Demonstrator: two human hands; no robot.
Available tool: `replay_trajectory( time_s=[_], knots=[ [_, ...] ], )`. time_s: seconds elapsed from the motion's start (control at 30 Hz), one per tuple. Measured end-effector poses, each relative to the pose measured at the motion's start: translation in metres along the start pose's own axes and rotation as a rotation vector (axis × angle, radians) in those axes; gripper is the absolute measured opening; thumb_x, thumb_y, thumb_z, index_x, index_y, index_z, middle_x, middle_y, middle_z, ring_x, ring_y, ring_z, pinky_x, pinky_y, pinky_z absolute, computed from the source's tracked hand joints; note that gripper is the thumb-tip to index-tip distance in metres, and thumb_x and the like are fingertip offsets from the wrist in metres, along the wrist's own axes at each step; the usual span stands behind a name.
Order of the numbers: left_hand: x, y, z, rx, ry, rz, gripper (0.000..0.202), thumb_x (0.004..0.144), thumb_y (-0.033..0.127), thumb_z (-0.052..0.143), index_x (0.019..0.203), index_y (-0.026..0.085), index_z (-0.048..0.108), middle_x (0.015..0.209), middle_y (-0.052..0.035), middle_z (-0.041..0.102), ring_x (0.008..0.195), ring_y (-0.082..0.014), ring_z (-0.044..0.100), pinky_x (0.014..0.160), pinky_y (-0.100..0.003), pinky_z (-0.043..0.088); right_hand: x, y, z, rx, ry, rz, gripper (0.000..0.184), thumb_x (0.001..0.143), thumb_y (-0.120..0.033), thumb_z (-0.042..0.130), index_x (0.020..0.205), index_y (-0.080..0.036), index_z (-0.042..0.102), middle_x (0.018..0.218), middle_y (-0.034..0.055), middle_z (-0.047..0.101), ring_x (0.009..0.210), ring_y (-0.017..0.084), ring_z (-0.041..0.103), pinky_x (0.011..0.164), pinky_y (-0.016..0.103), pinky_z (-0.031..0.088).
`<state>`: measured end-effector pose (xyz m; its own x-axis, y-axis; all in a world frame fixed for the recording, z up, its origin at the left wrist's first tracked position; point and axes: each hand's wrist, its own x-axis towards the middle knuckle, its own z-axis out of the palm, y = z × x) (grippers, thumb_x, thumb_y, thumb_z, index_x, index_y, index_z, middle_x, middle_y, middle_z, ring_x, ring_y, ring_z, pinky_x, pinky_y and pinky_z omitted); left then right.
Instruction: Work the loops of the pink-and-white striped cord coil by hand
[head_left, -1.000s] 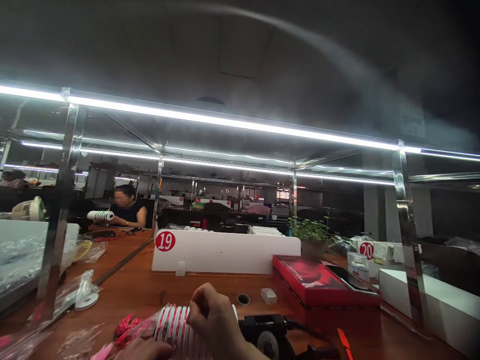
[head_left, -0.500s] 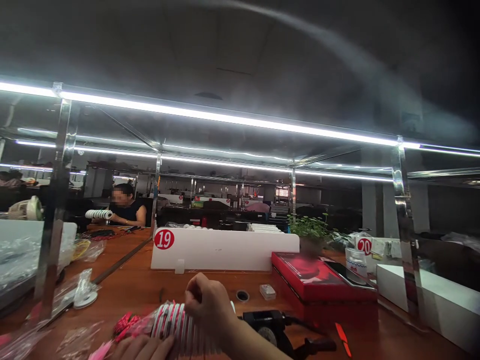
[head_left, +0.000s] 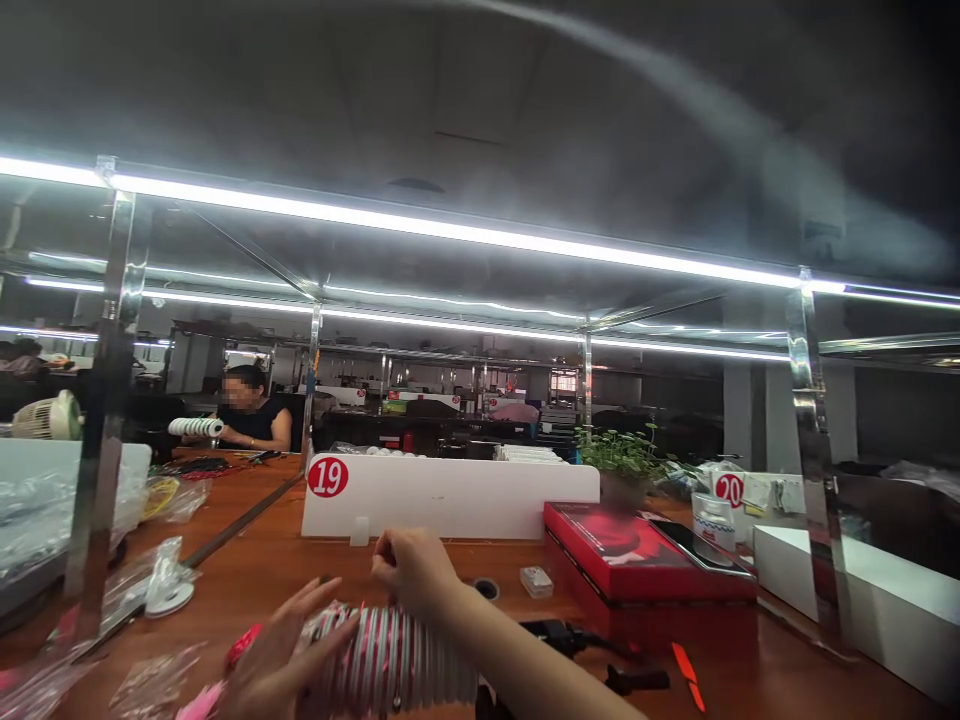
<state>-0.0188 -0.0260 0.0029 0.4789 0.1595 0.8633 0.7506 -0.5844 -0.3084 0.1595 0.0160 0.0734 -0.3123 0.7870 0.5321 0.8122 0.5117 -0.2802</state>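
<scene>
A bundle of white and pink coiled cables [head_left: 390, 660] lies across the front of the wooden table [head_left: 285, 575]. My left hand [head_left: 281, 655] rests against the bundle's left end with its fingers spread. My right hand [head_left: 412, 568] hovers at the top of the bundle with the fingers pinched together; what they pinch is too small to name. A black device [head_left: 570, 645] sits just right of the bundle, partly behind my right forearm.
A white divider marked 19 [head_left: 450, 498] stands behind the hands. A red box [head_left: 637, 560] with a phone [head_left: 701, 548] on it lies to the right. Plastic bags [head_left: 150, 590] sit at the left, a metal post [head_left: 97, 420] too. Another person [head_left: 255, 410] sits at the far left bench.
My right hand rose off the bundle and drew back a little. My left hand opened its fingers against the bundle's left end. The view tilted slightly.
</scene>
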Motion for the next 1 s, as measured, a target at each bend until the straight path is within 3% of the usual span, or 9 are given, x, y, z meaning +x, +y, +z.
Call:
replay_trajectory(
  time_s=[0.07,0.13,0.23,0.3,0.4,0.57,0.77,1.0],
  knots=[
    [-0.004,-0.008,0.003,-0.02,-0.054,0.076,0.054,0.067,0.045,0.065,0.114,0.02,0.056,0.109,-0.0144,0.067,0.096,-0.0302,0.063,0.072,-0.036,0.057,0.002,-0.001,-0.002,-0.049,-0.001,-0.026,0.012,0.071,-0.011,0.056,0.075,-0.014,0.066,0.071,0.0081,0.069,0.062,0.018,0.06,0.051,0.024,0.031],
    [-0.01,-0.015,0.009,-0.088,-0.103,0.067,0.059,0.069,0.04,0.066,0.123,0.025,0.048,0.113,-0.0077,0.066,0.1,-0.0253,0.062,0.077,-0.032,0.055,-0.003,-0.005,-0.008,-0.08,0.01,-0.045,0.012,0.071,-0.012,0.057,0.078,-0.014,0.067,0.075,0.0084,0.07,0.067,0.02,0.062,0.054,0.024,0.032],
    [-0.015,-0.02,0.016,-0.254,-0.168,-0.088,0.067,0.065,0.036,0.071,0.126,0.036,0.044,0.121,0.0003,0.061,0.106,-0.0225,0.059,0.083,-0.031,0.051,-0.024,-0.017,-0.017,-0.092,0.031,-0.055,0.015,0.071,-0.011,0.055,0.082,-0.015,0.065,0.075,0.0056,0.07,0.066,0.018,0.063,0.054,0.022,0.034],
    [-0.011,-0.02,0.015,-0.449,-0.262,-0.273,0.065,0.062,0.028,0.074,0.12,0.041,0.05,0.121,0.0027,0.061,0.107,-0.0225,0.058,0.087,-0.031,0.049,-0.041,-0.024,-0.018,-0.082,0.022,-0.06,0.015,0.071,-0.012,0.056,0.081,-0.016,0.065,0.071,0.0032,0.07,0.06,0.015,0.063,0.051,0.02,0.034],
    [0.006,-0.015,0.005,-0.709,-0.37,-0.448,0.057,0.058,0.015,0.074,0.109,0.037,0.062,0.115,0.0,0.065,0.104,-0.0234,0.059,0.089,-0.032,0.046,-0.057,-0.028,-0.012,-0.081,0.003,-0.079,0.014,0.07,-0.014,0.057,0.081,-0.018,0.065,0.069,0.0019,0.07,0.057,0.014,0.063,0.05,0.019,0.035],
    [0.028,-0.007,-0.013,-0.802,-0.393,-0.458,0.053,0.059,0.015,0.071,0.109,0.031,0.063,0.111,-0.0044,0.067,0.102,-0.0239,0.059,0.089,-0.033,0.045,-0.053,-0.031,-0.005,-0.101,-0.019,-0.096,0.016,0.069,-0.014,0.059,0.084,-0.017,0.065,0.073,0.0039,0.071,0.061,0.016,0.064,0.051,0.02,0.034],
    [0.03,-0.004,-0.016,-0.808,-0.41,-0.485,0.06,0.054,0.002,0.063,0.106,0.032,0.065,0.109,-0.0024,0.067,0.105,-0.0256,0.057,0.09,-0.037,0.043,-0.05,-0.036,-0.009,-0.099,-0.077,-0.057,0.016,0.071,-0.015,0.06,0.086,-0.017,0.066,0.076,0.0051,0.071,0.064,0.017,0.064,0.05,0.022,0.032],
    [0.029,-0.004,-0.015,-0.826,-0.425,-0.477,0.048,0.057,0.009,0.065,0.102,0.025,0.066,0.106,-0.004,0.067,0.097,-0.0231,0.06,0.085,-0.033,0.045,-0.043,-0.033,-0.02,-0.059,-0.209,-0.096,0.015,0.069,-0.02,0.062,0.084,-0.018,0.068,0.071,0.0045,0.069,0.061,0.017,0.059,0.049,0.021,0.031]
  ],
)
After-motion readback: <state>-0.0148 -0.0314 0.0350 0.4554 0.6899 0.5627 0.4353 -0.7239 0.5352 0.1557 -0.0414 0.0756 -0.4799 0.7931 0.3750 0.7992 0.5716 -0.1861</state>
